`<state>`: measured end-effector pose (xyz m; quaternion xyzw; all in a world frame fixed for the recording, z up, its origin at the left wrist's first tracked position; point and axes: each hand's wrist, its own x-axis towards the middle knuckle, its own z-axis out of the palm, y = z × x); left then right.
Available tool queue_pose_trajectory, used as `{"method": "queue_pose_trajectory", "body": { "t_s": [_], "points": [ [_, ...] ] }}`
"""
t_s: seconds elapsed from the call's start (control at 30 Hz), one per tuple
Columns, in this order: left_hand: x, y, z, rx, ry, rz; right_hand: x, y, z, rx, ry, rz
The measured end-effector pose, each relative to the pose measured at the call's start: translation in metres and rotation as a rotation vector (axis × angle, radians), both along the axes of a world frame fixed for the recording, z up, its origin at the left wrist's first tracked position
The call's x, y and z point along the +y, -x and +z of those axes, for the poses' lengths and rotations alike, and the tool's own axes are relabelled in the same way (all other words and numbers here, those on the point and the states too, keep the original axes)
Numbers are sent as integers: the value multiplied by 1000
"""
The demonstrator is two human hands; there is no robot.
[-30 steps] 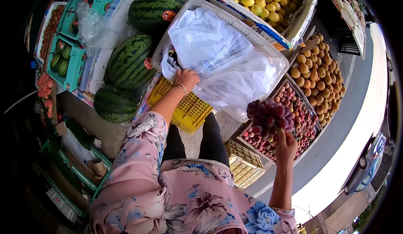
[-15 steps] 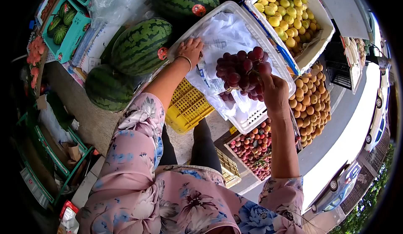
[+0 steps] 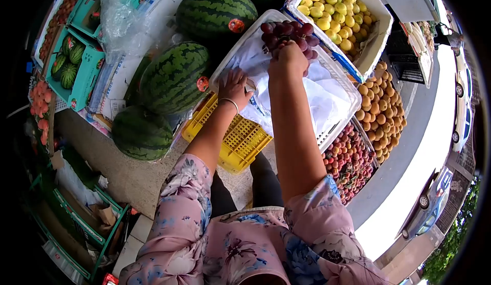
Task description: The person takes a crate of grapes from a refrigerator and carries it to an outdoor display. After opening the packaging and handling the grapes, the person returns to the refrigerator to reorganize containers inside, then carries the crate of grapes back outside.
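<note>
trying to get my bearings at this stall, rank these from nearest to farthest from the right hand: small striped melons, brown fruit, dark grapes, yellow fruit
From the right hand:
1. dark grapes, in its grip
2. yellow fruit, boxed just right
3. brown fruit, farther right
4. small striped melons, far left

One head cam, worn, fisheye, dark around the rim. Looks forward and steeply down. Shirt (image 3: 245, 246) is closest, at bottom; both arms run up from it to the white crate (image 3: 353, 100) within arm's reach, above center. Road (image 3: 396, 149) sits farther off, right, skewed.
</note>
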<state>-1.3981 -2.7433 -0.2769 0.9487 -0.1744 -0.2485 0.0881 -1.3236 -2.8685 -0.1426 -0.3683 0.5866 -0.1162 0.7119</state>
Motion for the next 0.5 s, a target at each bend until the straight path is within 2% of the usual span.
{"method": "queue_pose_trajectory", "body": {
  "t_s": [0.03,0.1,0.13,0.2,0.23,0.33,0.5],
  "points": [
    [0,6,5,-32,14,18,11,-11,-23,-92,-79,-30],
    [-1,21,14,-83,76,34,34,-33,-47,-164,-310,-253],
    [-2,28,17,-91,117,22,43,-44,-35,28,-359,-253],
    [-4,42,20,-65,205,-20,67,-57,-45,-165,-398,-308],
    [-6,48,18,-39,240,-52,80,-67,-51,-235,-433,-424],
    [-7,75,14,31,311,-119,84,-63,-60,-254,-603,-231],
    [-3,97,14,71,310,-169,75,-42,-61,-275,-694,-60]
  ]
}}
